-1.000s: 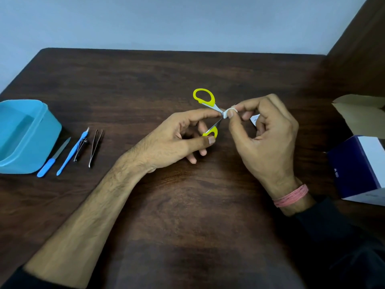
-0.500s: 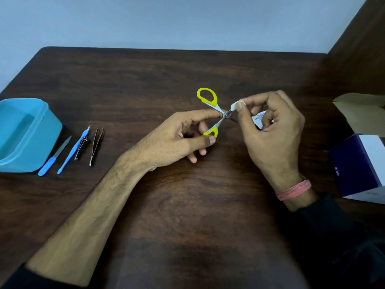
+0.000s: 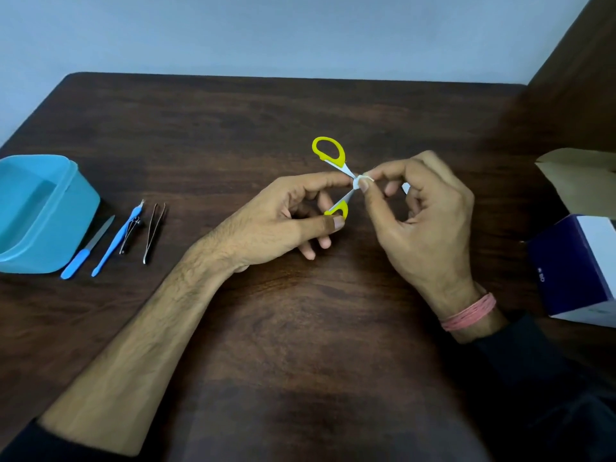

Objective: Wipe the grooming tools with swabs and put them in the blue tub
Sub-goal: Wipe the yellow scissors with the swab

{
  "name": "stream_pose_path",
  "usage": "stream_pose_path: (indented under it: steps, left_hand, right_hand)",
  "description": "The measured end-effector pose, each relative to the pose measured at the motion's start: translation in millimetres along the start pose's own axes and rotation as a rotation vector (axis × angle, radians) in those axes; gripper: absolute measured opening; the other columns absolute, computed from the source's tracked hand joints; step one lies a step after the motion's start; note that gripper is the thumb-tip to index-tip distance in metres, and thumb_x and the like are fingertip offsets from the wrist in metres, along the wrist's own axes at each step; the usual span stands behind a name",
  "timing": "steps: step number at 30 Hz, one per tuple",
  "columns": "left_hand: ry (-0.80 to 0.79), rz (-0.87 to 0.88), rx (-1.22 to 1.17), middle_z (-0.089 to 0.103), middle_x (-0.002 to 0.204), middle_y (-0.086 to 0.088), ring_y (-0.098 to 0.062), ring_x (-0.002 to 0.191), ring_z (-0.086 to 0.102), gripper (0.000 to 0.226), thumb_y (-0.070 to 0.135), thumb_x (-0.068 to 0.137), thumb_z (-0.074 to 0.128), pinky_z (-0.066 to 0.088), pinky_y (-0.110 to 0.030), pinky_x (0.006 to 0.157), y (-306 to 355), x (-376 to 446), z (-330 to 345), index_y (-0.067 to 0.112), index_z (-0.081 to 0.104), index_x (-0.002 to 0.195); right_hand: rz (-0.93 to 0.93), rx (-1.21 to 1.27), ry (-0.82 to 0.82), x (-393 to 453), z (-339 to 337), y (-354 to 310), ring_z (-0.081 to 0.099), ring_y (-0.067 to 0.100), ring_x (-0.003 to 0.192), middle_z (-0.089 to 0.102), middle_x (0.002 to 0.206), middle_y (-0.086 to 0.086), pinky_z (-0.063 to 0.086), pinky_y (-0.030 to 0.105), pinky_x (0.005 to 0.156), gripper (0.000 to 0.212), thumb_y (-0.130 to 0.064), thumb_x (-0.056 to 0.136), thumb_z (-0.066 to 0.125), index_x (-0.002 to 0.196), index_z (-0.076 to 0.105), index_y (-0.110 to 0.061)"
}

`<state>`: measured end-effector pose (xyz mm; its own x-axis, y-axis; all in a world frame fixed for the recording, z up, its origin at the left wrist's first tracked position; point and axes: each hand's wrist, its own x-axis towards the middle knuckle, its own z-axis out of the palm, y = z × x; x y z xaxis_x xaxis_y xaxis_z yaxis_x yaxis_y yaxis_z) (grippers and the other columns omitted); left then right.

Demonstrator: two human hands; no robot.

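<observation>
Small scissors with yellow handles [image 3: 328,153] are held above the middle of the table, handles spread apart. My left hand [image 3: 283,218] grips them near the pivot and at the lower yellow loop. My right hand [image 3: 423,221] pinches a white swab [image 3: 361,180] around the scissors at the pivot; the blades are hidden behind its fingers. A scrap of white wrapper [image 3: 405,187] shows inside the right palm. The blue tub [image 3: 40,211] stands at the left edge. Beside it lie a blue-handled nail file [image 3: 87,249], a blue cuticle tool [image 3: 116,240], a nail clipper [image 3: 130,230] and tweezers [image 3: 154,232].
A dark blue and white box [image 3: 580,265] sits at the right edge, with an open brown cardboard flap [image 3: 580,178] behind it. A dark wooden panel rises at the far right. The wooden table [image 3: 300,345] spreads bare in front of my hands.
My right hand slid the swab along the blades out from the pivot and back to it. The left hand kept its hold on the scissors, which barely moved.
</observation>
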<state>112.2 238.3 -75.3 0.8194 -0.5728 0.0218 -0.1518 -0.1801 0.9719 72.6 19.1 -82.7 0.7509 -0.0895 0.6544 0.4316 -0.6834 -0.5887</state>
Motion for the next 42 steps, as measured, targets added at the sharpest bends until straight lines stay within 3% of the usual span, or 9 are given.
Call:
stream_pose_path:
  steps: [4, 10, 17, 22, 27, 34, 37, 42]
  left_hand:
    - [0.019, 0.010, -0.017, 0.065, 0.094, 0.000, -0.015, 0.076, 0.073, 0.047, 0.002, 0.104, 0.074, 0.062, -0.028, 0.057, 1, 0, -1, 0.031, 0.067, 0.140]
    - [0.033, 0.010, -0.044, 0.066, 0.095, 0.001, -0.018, 0.078, 0.073, 0.050, 0.000, 0.101, 0.077, 0.066, -0.032, 0.059, -1, -1, -4, 0.026, 0.065, 0.143]
    - [0.049, -0.017, -0.098, 0.070, 0.092, 0.004, -0.021, 0.080, 0.076, 0.058, -0.004, 0.098, 0.077, 0.070, -0.037, 0.068, -2, 1, -5, 0.017, 0.061, 0.150]
    - [0.049, -0.037, -0.139, 0.072, 0.094, 0.003, -0.023, 0.083, 0.077, 0.065, -0.005, 0.095, 0.080, 0.070, -0.037, 0.071, -1, 1, -5, 0.011, 0.058, 0.154]
    - [0.045, -0.053, -0.140, 0.071, 0.099, -0.003, -0.026, 0.084, 0.079, 0.069, -0.006, 0.092, 0.082, 0.069, -0.037, 0.070, -1, 1, -6, 0.011, 0.058, 0.154]
    - [0.013, -0.048, -0.119, 0.072, 0.108, -0.009, -0.031, 0.088, 0.081, 0.073, -0.002, 0.086, 0.087, 0.070, -0.041, 0.075, -2, 0, -8, 0.016, 0.061, 0.151]
    - [0.001, -0.050, -0.123, 0.074, 0.102, -0.004, -0.030, 0.084, 0.080, 0.075, 0.005, 0.079, 0.090, 0.070, -0.041, 0.075, 0, -1, -7, 0.016, 0.062, 0.148]
    - [-0.019, -0.046, -0.137, 0.076, 0.097, -0.001, -0.030, 0.083, 0.081, 0.073, 0.002, 0.080, 0.089, 0.070, -0.040, 0.074, 1, -1, -9, 0.020, 0.062, 0.146]
  right_hand:
    - [-0.068, 0.011, -0.061, -4, 3, -3, 0.063, 0.015, 0.079, 0.063, 0.090, 0.002, 0.053, 0.034, 0.072, 0.004, -0.009, 0.098, 0.082, 0.101, 0.084, -0.011]
    - [-0.096, -0.007, -0.115, -4, 5, -3, 0.062, 0.015, 0.079, 0.063, 0.088, 0.003, 0.050, 0.025, 0.076, 0.007, -0.010, 0.098, 0.083, 0.105, 0.085, -0.011]
    - [-0.179, -0.011, -0.198, -4, 6, -1, 0.064, 0.017, 0.082, 0.063, 0.091, 0.001, 0.056, 0.041, 0.073, 0.011, -0.012, 0.102, 0.079, 0.111, 0.086, -0.014]
    - [-0.189, -0.024, -0.210, -4, 5, 1, 0.059, 0.013, 0.080, 0.063, 0.091, 0.000, 0.048, 0.029, 0.071, 0.013, -0.012, 0.103, 0.079, 0.113, 0.087, -0.016]
    - [-0.183, 0.009, -0.248, -5, 5, 4, 0.046, -0.009, 0.078, 0.060, 0.090, -0.002, 0.033, 0.012, 0.074, 0.015, -0.009, 0.102, 0.080, 0.113, 0.087, -0.016]
    - [-0.183, 0.059, -0.363, -2, 6, 6, 0.047, -0.007, 0.075, 0.052, 0.094, -0.006, 0.033, 0.010, 0.073, 0.016, -0.010, 0.104, 0.077, 0.116, 0.087, -0.015]
    - [-0.184, 0.063, -0.393, -2, 6, 8, 0.050, -0.004, 0.078, 0.056, 0.095, -0.002, 0.035, 0.011, 0.074, 0.018, -0.008, 0.104, 0.077, 0.117, 0.086, -0.015]
    - [-0.203, 0.045, -0.424, -1, 8, 8, 0.058, 0.017, 0.082, 0.057, 0.099, 0.002, 0.049, 0.030, 0.073, 0.020, -0.008, 0.106, 0.072, 0.121, 0.084, -0.013]
